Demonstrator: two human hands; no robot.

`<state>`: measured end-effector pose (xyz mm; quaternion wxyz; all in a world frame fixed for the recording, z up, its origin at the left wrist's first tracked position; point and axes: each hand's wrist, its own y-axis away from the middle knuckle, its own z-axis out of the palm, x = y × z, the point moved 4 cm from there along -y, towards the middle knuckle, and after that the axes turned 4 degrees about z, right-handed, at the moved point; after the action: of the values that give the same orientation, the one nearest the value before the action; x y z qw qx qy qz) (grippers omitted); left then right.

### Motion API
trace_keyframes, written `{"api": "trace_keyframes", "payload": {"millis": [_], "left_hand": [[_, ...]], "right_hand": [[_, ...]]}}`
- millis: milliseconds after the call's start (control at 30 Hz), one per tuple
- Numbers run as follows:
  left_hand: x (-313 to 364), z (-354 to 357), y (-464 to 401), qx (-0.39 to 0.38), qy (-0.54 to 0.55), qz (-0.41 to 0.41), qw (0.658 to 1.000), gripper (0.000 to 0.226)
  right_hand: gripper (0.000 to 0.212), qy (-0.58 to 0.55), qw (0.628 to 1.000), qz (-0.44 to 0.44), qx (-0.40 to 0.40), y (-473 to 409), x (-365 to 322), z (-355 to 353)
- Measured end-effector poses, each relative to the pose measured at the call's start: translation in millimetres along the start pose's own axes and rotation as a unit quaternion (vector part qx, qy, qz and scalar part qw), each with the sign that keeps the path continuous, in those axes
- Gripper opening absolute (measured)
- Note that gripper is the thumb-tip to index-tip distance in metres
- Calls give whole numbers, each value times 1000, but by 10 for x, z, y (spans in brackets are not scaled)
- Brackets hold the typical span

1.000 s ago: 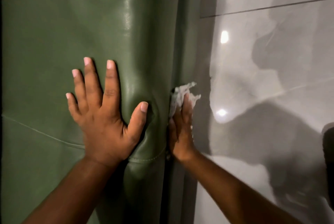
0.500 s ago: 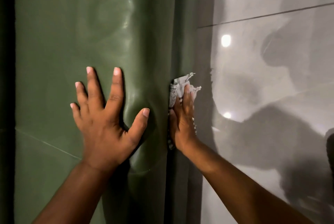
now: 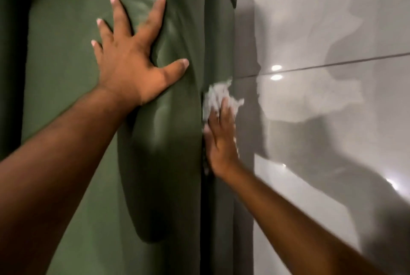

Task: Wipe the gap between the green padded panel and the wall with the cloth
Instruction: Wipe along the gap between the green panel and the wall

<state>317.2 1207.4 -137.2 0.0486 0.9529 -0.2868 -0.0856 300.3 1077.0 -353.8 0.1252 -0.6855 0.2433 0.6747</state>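
The green padded panel (image 3: 73,57) fills the left half of the view. My left hand (image 3: 133,57) lies flat on it with fingers spread, denting the padding. A dark vertical gap (image 3: 203,208) runs down the panel's right side, beside a narrow green edge strip (image 3: 221,30). My right hand (image 3: 220,141) presses a crumpled white cloth (image 3: 216,97) against that gap, fingers pointing up. Most of the cloth sticks out above my fingertips; the rest is hidden under the hand.
A glossy grey tiled wall (image 3: 332,19) takes up the right half, with a thin grout line (image 3: 332,65) across it, light reflections and my shadow. The panel's top edge shows at the upper centre. A dark strip borders the panel on the far left.
Both hands have moved up along the panel. The view has tilted upward, so the panel's top edge and both forearms now show. The cloth stays under my right hand at the gap.
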Motion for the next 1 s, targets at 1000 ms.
{"api": "trace_keyframes", "payload": {"millis": [1000], "left_hand": [[5,289,-125,87,-7,3,996,89]], "right_hand": [[90,-197,948,252,14,-2500,-39,-294]]}}
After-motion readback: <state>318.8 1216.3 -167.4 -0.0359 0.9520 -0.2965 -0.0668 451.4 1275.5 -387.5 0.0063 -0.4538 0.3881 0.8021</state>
